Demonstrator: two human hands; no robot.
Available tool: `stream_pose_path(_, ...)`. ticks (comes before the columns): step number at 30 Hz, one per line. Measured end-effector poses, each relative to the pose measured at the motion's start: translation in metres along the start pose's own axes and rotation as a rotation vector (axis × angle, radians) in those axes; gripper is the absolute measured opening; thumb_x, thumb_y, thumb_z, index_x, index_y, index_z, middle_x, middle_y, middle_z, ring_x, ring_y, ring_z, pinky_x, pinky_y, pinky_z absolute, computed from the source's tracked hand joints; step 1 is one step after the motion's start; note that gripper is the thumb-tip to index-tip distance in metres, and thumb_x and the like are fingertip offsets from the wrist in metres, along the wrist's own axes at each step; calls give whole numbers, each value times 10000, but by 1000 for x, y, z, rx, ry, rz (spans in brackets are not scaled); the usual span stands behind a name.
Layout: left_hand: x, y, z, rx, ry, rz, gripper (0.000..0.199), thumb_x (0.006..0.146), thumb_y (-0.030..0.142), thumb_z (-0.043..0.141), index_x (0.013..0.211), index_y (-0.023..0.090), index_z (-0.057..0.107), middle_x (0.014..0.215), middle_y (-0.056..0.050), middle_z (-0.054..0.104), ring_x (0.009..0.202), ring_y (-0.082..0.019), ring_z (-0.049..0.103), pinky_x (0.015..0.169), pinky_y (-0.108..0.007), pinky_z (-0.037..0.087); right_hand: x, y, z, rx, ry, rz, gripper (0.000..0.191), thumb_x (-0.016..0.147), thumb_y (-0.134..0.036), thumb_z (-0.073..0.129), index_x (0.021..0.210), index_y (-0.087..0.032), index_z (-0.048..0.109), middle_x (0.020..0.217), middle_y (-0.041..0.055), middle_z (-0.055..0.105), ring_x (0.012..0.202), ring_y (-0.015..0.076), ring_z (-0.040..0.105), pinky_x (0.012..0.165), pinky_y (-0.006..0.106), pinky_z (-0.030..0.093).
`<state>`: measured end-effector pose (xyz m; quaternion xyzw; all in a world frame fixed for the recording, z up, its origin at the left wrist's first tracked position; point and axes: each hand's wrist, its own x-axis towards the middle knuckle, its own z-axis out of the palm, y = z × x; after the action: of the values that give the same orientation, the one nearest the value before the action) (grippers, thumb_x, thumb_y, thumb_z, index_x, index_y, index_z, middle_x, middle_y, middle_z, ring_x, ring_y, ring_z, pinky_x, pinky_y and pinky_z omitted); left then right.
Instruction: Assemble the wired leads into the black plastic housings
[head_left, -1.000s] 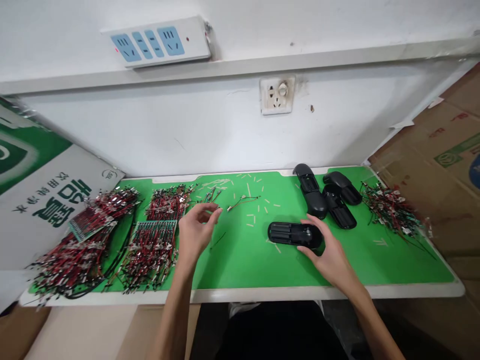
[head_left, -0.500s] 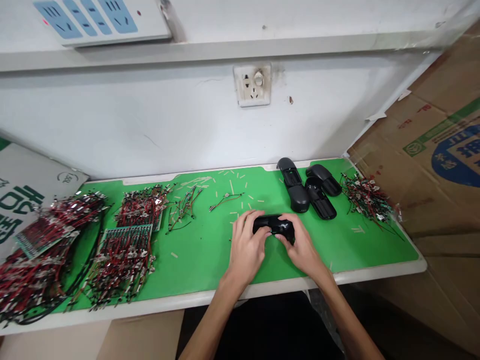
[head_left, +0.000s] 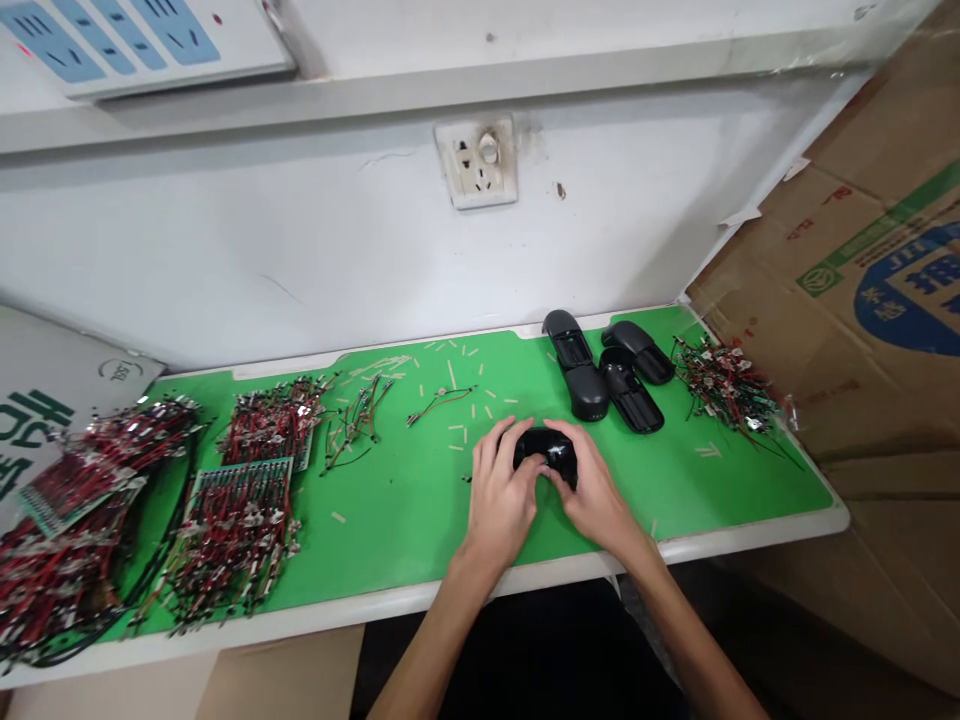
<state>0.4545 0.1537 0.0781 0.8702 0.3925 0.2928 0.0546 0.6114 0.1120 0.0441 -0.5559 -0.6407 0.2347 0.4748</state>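
Note:
Between my two hands is a glossy black plastic housing (head_left: 559, 452), held just above the green mat. My left hand (head_left: 504, 490) grips its left end, fingers over the far side and thumb on the near face. Around the right end curls my right hand (head_left: 596, 490), its thumb close to the left one near the middle. What the thumbs press on is too small to make out. Beyond my hands lie similar dark housings: a long one with an open compartment (head_left: 576, 365), an open shell (head_left: 631, 390) and a rounded one (head_left: 639, 350).
Wired circuit boards (head_left: 236, 530) are piled at the left, with a few loose wires (head_left: 358, 425) beside them. A wire bundle (head_left: 724, 390) lies at the right. Small pale strips are scattered over the green mat (head_left: 405, 520). A cardboard box (head_left: 862, 400) borders the right side.
The view has shifted slightly. My hands have drawn closer together on the black housing, which has turned a little and shows less of its length.

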Motion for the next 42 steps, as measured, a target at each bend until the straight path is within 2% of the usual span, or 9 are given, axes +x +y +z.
stream_pose_path(10,3,0,-1,22,-39,14,243,871,27,628,956,217,754,1420,-70,610,1373,-311,468,1077,-539,485,0,0,2,-14,6,0,467,1038,-253,486,1493,-267,383,1437,113,526,1334,288,496,1148,511,414)
stream_pose_path(16,3,-2,1,-30,12,-5,225,901,54,614,939,228,751,1358,-58,648,1329,-307,506,1032,-534,509,-1,0,2,-10,-4,11,474,1036,-249,485,1496,-274,376,1444,108,518,1342,288,490,1156,523,412)
stream_pose_path(25,1,-6,5,-16,4,-3,205,921,77,605,959,229,737,1370,-65,641,1342,-312,503,1038,-533,483,0,-1,1,-15,-8,6,468,1042,-256,485,1494,-266,368,1436,113,522,1338,290,491,1146,516,414)
stream_pose_path(29,5,-16,-2,-21,-92,28,176,968,169,586,1117,218,664,1354,-86,655,1262,-284,583,1066,-547,453,0,-4,-1,-4,-22,2,455,1047,-257,484,1490,-263,378,1428,111,527,1335,287,494,1147,505,409)
stream_pose_path(34,14,-35,-14,-131,-240,20,515,936,286,655,1408,188,475,1327,-124,666,1181,-258,654,1008,-455,544,1,-3,-1,-14,-24,13,390,1055,-323,511,1429,-256,423,1359,116,571,1260,298,552,1078,496,464)
stream_pose_path(38,19,-42,-14,-169,-286,52,485,916,261,654,1390,239,556,1295,-92,690,1136,-239,692,960,-392,587,1,-2,0,-12,-19,17,338,1058,-340,505,1379,-251,447,1319,119,583,1241,302,559,1056,491,477)
stream_pose_path(42,21,-46,-11,-208,-278,99,470,930,281,640,1391,213,581,1262,-107,709,1105,-244,709,938,-384,601,1,-2,0,-10,-26,31,317,1057,-324,495,1363,-257,445,1304,114,572,1239,297,551,1061,489,471)
